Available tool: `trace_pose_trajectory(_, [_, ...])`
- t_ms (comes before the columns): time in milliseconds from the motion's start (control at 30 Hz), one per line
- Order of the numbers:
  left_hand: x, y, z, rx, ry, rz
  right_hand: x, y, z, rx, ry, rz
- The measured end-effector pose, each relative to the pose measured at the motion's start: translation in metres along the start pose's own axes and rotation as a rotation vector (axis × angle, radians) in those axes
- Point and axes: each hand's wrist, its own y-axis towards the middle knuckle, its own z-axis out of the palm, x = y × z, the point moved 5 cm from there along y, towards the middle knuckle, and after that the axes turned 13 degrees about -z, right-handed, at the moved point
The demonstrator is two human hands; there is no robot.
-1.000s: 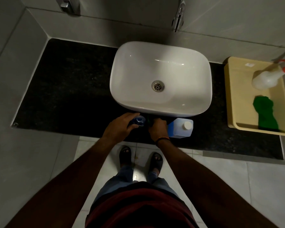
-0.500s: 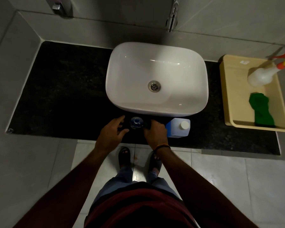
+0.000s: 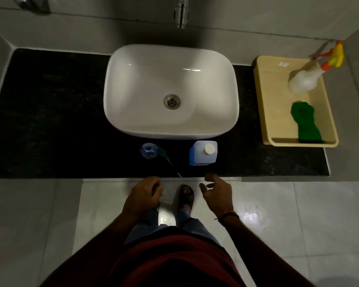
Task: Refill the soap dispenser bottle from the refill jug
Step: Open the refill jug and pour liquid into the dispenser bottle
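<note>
1. While the jug (image 3: 203, 153) keeps its white cap on, no refilling has begun.
2. The bottle (image 3: 149, 150) stands open just left of the jug, its pump (tube trailing) lying beside it on the counter (image 3: 50, 121).
3. Left hand (image 3: 142, 196) loosely curled, right hand (image 3: 217, 195) spread; both empty, short of the jug.

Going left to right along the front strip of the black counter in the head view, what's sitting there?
Open soap dispenser bottle → its removed pump with the tube lying beside it → blue refill jug, white cap on → beige tray with the spray bottle and green cloth.
</note>
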Motion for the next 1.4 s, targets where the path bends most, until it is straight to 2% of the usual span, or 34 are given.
trace_pose_trajectory(133, [-0.046, 0.019, 0.008, 0.005, -0.104, 0.040, -0.007, 0.032, -0.035, -0.068, 0.143, -0.112])
trace_pose_trajectory(233, [-0.078, 0.035, 0.008, -0.003, -0.204, 0.060, 0.002, 0.063, -0.048, -0.011, 0.232, -0.202])
trace_pose_trajectory(433, [-0.111, 0.054, 0.006, -0.001, -0.205, 0.139, 0.021, 0.094, -0.049, 0.066, 0.284, -0.367])
trace_pose_trajectory(533, [-0.121, 0.052, 0.004, -0.010, -0.207, 0.185, 0.020, 0.095, -0.046, 0.083, 0.287, -0.374])
trace_pose_trajectory(700, [-0.147, 0.050, -0.012, -0.126, -0.155, 0.360, 0.015, 0.096, -0.050, 0.055, 0.244, -0.376])
trace_pose_trajectory(867, [-0.179, 0.053, -0.014, -0.063, -0.060, 0.551, 0.011, 0.097, -0.049, 0.064, 0.221, -0.385])
trace_pose_trajectory(1067, [-0.188, 0.057, -0.022, -0.116, -0.069, 0.472, 0.015, 0.097, -0.051, 0.105, 0.159, -0.407])
trace_pose_trajectory(1200, [-0.199, 0.054, -0.025, -0.008, -0.074, 0.573, 0.018, 0.095, -0.053, 0.093, 0.161, -0.421])
trace_pose_trajectory(1267, [-0.204, 0.052, -0.024, -0.024, -0.013, 0.613, 0.019, 0.096, -0.052, 0.099, 0.159, -0.434])
trace_pose_trajectory(1400, [-0.210, 0.053, -0.030, -0.054, 0.019, 0.568, 0.022, 0.096, -0.053, 0.097, 0.166, -0.444])
